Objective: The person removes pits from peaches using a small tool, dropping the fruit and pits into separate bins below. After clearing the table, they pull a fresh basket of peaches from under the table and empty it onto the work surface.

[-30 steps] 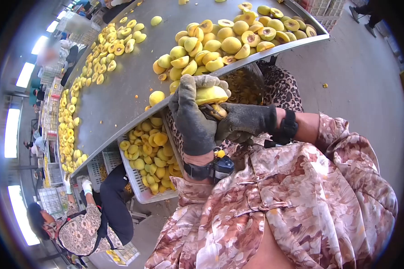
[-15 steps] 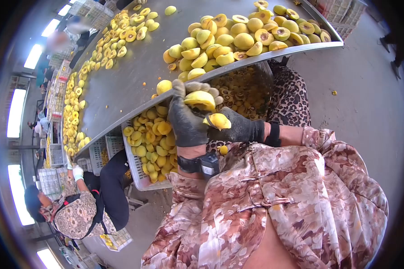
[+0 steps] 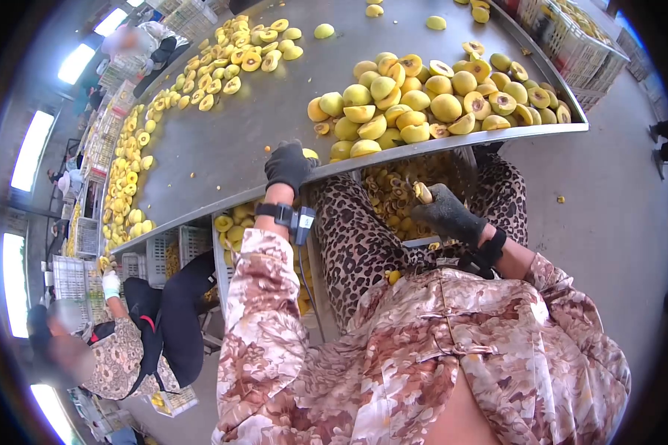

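Observation:
My left hand (image 3: pixel 288 169), in a dark glove, is palm down at the near edge of the metal table (image 3: pixel 237 159). Its fingers curl round a yellow fruit (image 3: pixel 310 153), which shows only in part at the thumb side. My right hand (image 3: pixel 449 215), also gloved, is closed on a small tool (image 3: pixel 422 193) above the crate between my knees. The tool's tip looks yellowish brown, and its handle is hidden in the fist. Halved and whole yellow fruits (image 3: pixel 445 107) lie heaped on the table beyond my hands.
Below the table edge are a crate of cut fruit pieces (image 3: pixel 393 185) and a crate of yellow fruit (image 3: pixel 234 226). More fruit (image 3: pixel 130 174) lines the table's left side. A co-worker (image 3: pixel 137 341) sits at lower left. Stacked crates (image 3: pixel 571 44) stand at upper right.
My hands have moved apart. The left has gone from the cut fruit it held to the fruit at the table edge; the right has moved right with the tool. The view has shifted slightly.

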Tool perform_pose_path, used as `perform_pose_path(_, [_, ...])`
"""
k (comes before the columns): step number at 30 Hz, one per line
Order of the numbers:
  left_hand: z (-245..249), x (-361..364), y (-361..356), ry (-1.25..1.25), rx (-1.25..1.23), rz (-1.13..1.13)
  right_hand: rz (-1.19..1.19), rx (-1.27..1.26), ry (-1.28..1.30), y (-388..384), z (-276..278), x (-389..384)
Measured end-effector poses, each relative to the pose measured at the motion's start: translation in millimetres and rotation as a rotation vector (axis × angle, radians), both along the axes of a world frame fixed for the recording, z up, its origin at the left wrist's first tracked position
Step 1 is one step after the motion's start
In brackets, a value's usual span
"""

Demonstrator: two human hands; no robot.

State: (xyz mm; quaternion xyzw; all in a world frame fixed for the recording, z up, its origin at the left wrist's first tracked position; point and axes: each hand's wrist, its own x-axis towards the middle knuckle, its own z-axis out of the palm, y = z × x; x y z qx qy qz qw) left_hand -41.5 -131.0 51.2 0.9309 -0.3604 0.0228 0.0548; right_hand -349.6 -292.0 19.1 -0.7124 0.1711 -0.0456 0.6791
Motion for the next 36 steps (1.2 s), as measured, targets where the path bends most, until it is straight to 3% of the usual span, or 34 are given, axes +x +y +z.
perform_pose_path(1, [-7.3, 10.2, -8.3, 0.016, 0.118, -0.006, -0.006, -0.020, 0.003, -2.3, 1.9, -1.2])
perform_pose_path(3, [-35.9, 59.2, 10.4, 0.236, -0.169, -0.090, -0.021, -0.049, 0.008, -4.0, 6.9, -8.7])
perform_pose_path(4, [-17.9, 60.9, 6.3, 0.338, -0.311, -0.138, -0.047, -0.008, 0.033, -4.5, 20.5, -8.1])
perform_pose_path(5, [-4.6, 56.1, 12.6, 0.882, -0.565, -0.059, -0.075, 0.042, 0.059, -4.1, 35.2, -9.2])
perform_pose_path(7, [41.1, -36.0, 17.7, 1.445, -1.218, -0.003, -0.052, 0.132, 0.086, 10.3, 54.0, -11.7])
perform_pose_path(8, [40.5, -59.5, 17.0, 1.481, -1.289, -0.025, 0.005, 0.148, 0.071, 14.6, 61.9, -4.6])
perform_pose_path(9, [29.6, -63.4, 26.4, 1.632, -1.174, -0.265, 0.062, 0.160, 0.051, 16.5, 65.8, 3.7])
perform_pose_path(12, [15.4, -124.0, 14.9, 1.704, -1.339, -0.045, 0.123, 0.046, -0.193, 26.0, 44.1, 20.2])
perform_pose_path(14, [10.8, -151.1, 0.4, 1.618, -1.406, 0.094, 0.135, 0.138, -0.095, 28.3, 45.4, 18.7])
perform_pose_path(16, [9.7, -155.1, -1.2, 1.703, -1.315, -0.055, 0.126, 0.220, -0.020, 27.8, 58.3, 14.4])
perform_pose_path(18, [17.0, -162.1, -2.1, 1.826, -1.271, -0.079, 0.056, 0.055, -0.175, 27.2, 41.5, 15.5])
perform_pose_path(20, [23.7, -171.2, -8.0, 1.620, -1.244, 0.017, 0.000, -0.204, -0.229, 25.7, 39.5, 16.4])
perform_pose_path(23, [36.5, -179.7, -9.3, 1.468, -1.173, 0.048, 0.050, -0.238, -0.022, 16.4, 42.1, 10.7])
perform_pose_path(31, [26.5, -190.6, -21.8, 1.328, -1.391, 0.187, 0.124, -0.419, -0.009, 10.9, 52.3, 16.2])
perform_pose_path(36, [13.9, -192.5, -24.6, 1.330, -1.380, 0.119, 0.277, -0.636, -0.088, -9.7, 45.9, 13.5])
